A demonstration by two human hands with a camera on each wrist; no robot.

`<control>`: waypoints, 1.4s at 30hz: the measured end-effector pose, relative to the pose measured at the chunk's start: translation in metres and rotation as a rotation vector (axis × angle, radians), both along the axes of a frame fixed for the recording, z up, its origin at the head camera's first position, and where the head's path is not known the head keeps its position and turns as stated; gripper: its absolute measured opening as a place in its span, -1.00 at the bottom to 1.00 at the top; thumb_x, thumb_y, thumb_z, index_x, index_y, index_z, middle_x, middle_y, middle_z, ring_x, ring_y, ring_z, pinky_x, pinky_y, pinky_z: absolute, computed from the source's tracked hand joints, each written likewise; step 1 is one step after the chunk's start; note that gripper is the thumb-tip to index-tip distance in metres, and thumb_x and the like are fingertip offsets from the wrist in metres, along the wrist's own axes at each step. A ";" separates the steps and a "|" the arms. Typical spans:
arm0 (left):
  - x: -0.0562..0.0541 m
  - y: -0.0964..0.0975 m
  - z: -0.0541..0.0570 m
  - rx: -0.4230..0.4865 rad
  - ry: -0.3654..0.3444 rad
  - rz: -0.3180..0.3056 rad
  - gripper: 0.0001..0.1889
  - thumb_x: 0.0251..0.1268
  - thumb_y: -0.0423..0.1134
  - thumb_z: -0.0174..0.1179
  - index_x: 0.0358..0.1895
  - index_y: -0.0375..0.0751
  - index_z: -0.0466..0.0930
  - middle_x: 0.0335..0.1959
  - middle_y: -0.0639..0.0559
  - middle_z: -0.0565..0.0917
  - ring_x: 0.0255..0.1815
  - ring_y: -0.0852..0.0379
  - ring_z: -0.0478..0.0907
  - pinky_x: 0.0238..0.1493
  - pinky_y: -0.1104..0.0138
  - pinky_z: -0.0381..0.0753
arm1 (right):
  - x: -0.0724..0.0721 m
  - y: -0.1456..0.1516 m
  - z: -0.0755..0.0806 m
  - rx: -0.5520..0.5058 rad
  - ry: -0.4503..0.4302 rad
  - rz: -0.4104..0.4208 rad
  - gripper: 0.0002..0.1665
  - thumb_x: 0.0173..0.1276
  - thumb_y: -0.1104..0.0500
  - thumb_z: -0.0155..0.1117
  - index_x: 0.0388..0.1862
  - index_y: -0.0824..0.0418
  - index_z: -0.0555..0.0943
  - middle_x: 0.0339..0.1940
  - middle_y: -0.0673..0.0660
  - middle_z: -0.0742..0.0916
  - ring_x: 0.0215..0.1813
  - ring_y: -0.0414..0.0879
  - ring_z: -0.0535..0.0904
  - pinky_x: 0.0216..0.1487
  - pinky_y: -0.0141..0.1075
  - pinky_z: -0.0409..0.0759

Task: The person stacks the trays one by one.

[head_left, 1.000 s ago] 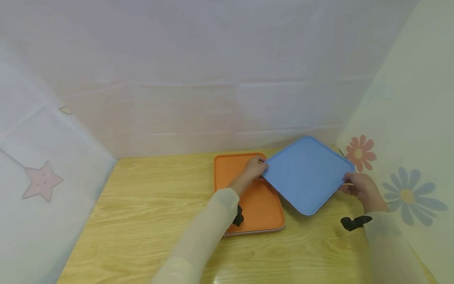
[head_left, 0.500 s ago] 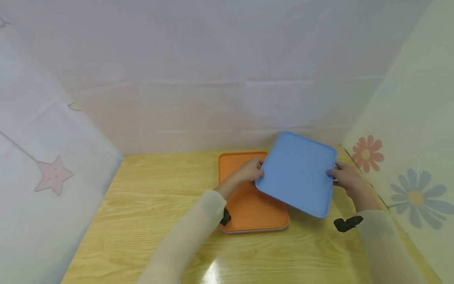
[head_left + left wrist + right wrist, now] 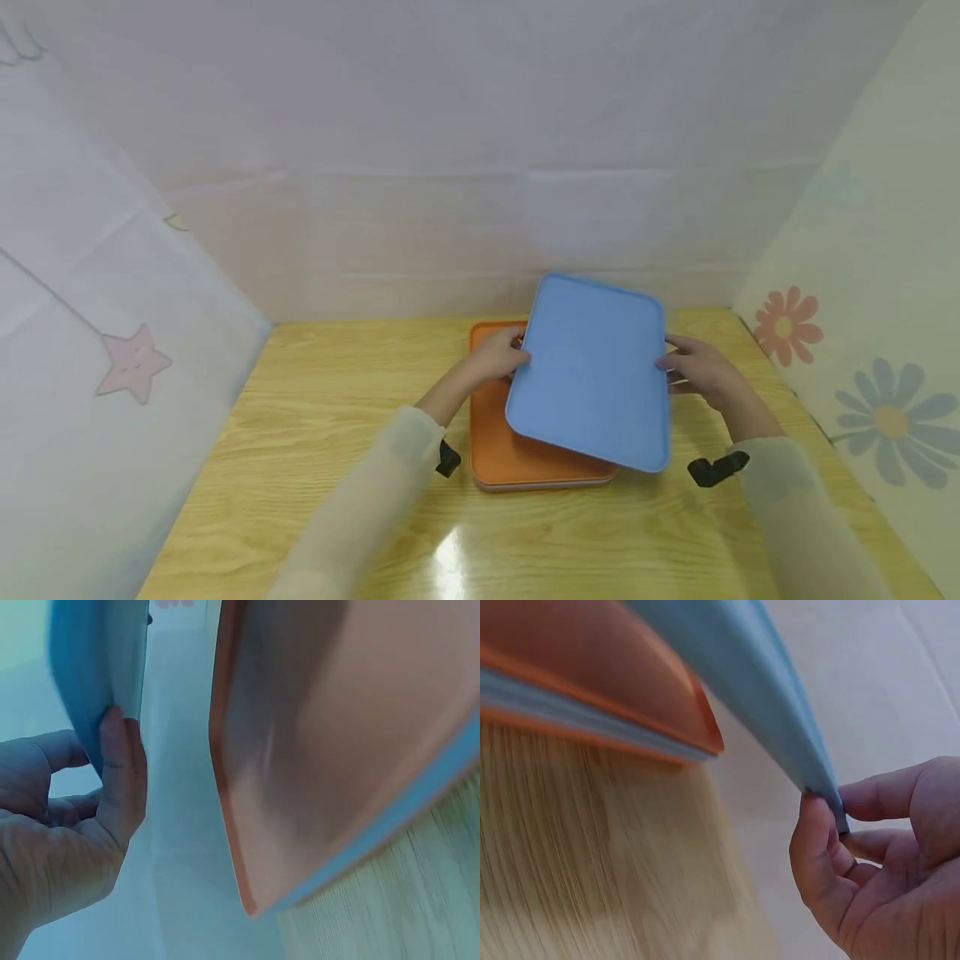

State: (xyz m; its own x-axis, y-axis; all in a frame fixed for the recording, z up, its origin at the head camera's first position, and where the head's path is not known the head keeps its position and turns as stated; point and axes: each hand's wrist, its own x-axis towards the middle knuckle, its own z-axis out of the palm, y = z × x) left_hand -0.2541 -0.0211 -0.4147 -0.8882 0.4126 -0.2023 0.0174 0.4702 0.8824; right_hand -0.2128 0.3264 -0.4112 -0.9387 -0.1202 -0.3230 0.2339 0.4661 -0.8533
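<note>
A blue tray (image 3: 592, 375) is held up between both hands, slightly turned, above a stack topped by an orange tray (image 3: 517, 458). My left hand (image 3: 498, 354) pinches the blue tray's left edge, thumb on top and fingers beneath. On the opposite edge, my right hand (image 3: 701, 371) grips it the same way. Both wrist views show a gap between the blue tray (image 3: 97, 667) and the orange tray (image 3: 607, 667). Lighter and orange layers show under the orange tray's rim, and the blue tray covers much of its right side.
The stack lies on a wood-grain table (image 3: 315, 467) against a pale back wall covering (image 3: 420, 208). A side panel with printed flowers (image 3: 891, 423) stands close to the right arm. Another panel with a pink star (image 3: 135, 364) is on the left.
Both hands have carried the blue tray leftward over the orange one, turning it from a diamond angle to nearly upright in view. The orange stack stays on the table.
</note>
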 end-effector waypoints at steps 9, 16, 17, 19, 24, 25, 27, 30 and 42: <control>0.002 -0.040 -0.007 0.088 -0.075 0.024 -0.17 0.30 -0.36 0.29 0.60 -0.10 0.11 -0.26 -0.14 0.59 -0.38 0.04 0.64 -0.45 0.15 0.77 | -0.010 -0.023 -0.003 -0.093 -0.069 0.040 -0.11 0.57 0.15 0.08 0.70 0.13 -0.14 0.27 0.41 0.48 -0.08 0.00 0.64 -0.08 -0.17 0.72; 0.001 -0.066 -0.016 0.203 -0.251 0.030 -0.16 0.29 -0.42 0.29 0.58 0.01 0.09 0.01 -0.25 0.54 -0.07 -0.13 0.64 -0.37 0.09 0.80 | -0.014 -0.042 -0.002 -0.107 -0.060 0.047 -0.12 0.54 0.18 0.12 0.69 0.17 -0.04 0.27 0.43 0.51 -0.02 0.04 0.64 -0.08 -0.15 0.74; 0.002 -0.069 -0.017 0.210 -0.262 0.033 -0.16 0.29 -0.43 0.29 0.57 0.00 0.09 0.04 -0.25 0.52 -0.05 -0.13 0.63 -0.36 0.09 0.80 | -0.014 -0.045 -0.001 -0.111 -0.058 0.051 -0.12 0.53 0.19 0.13 0.69 0.18 -0.05 0.27 0.42 0.52 -0.01 0.06 0.63 -0.08 -0.15 0.74; 0.004 -0.076 -0.017 0.215 -0.276 0.045 -0.16 0.29 -0.43 0.30 0.57 -0.02 0.08 0.08 -0.25 0.49 -0.02 -0.13 0.63 -0.33 0.08 0.80 | -0.015 -0.050 -0.002 -0.127 -0.060 0.052 -0.12 0.53 0.20 0.14 0.68 0.18 -0.04 0.25 0.41 0.53 0.00 0.07 0.63 -0.08 -0.14 0.74; 0.007 -0.089 -0.019 0.222 -0.301 0.080 -0.12 0.30 -0.38 0.34 0.60 0.01 0.04 0.13 -0.25 0.49 -0.02 -0.11 0.63 -0.26 0.07 0.80 | -0.019 -0.062 -0.005 -0.143 -0.058 0.069 -0.10 0.52 0.22 0.15 0.69 0.18 -0.05 0.20 0.36 0.57 -0.04 0.04 0.63 -0.10 -0.13 0.73; 0.008 -0.090 -0.020 0.225 -0.303 0.082 -0.11 0.31 -0.37 0.34 0.61 0.02 0.03 0.13 -0.24 0.50 -0.02 -0.11 0.63 -0.26 0.07 0.80 | -0.019 -0.064 -0.005 -0.141 -0.055 0.074 -0.10 0.52 0.22 0.15 0.69 0.18 -0.06 0.19 0.35 0.58 -0.05 0.04 0.62 -0.10 -0.13 0.73; 0.009 -0.094 -0.021 0.235 -0.303 0.083 -0.10 0.33 -0.37 0.32 0.63 0.05 0.00 0.12 -0.25 0.49 -0.02 -0.12 0.62 -0.26 0.06 0.80 | -0.021 -0.069 -0.006 -0.141 -0.058 0.074 -0.09 0.51 0.24 0.16 0.68 0.18 -0.05 0.15 0.34 0.61 -0.06 0.05 0.62 -0.10 -0.12 0.74; 0.010 -0.096 -0.023 0.247 -0.303 0.086 -0.08 0.34 -0.41 0.30 0.64 0.07 -0.03 0.09 -0.23 0.46 0.00 -0.12 0.61 -0.26 0.06 0.80 | -0.021 -0.072 -0.008 -0.142 -0.064 0.071 -0.09 0.49 0.26 0.16 0.68 0.19 -0.04 0.10 0.32 0.63 -0.03 0.09 0.62 -0.08 -0.10 0.75; 0.018 -0.104 -0.028 0.290 -0.313 0.061 -0.04 0.28 -0.50 0.26 0.65 0.11 -0.03 0.14 -0.26 0.38 0.00 -0.16 0.63 -0.23 0.02 0.80 | -0.027 -0.070 -0.018 -0.164 -0.111 0.104 -0.06 0.48 0.29 0.20 0.69 0.14 -0.04 0.08 0.29 0.60 -0.01 0.08 0.62 -0.02 -0.05 0.74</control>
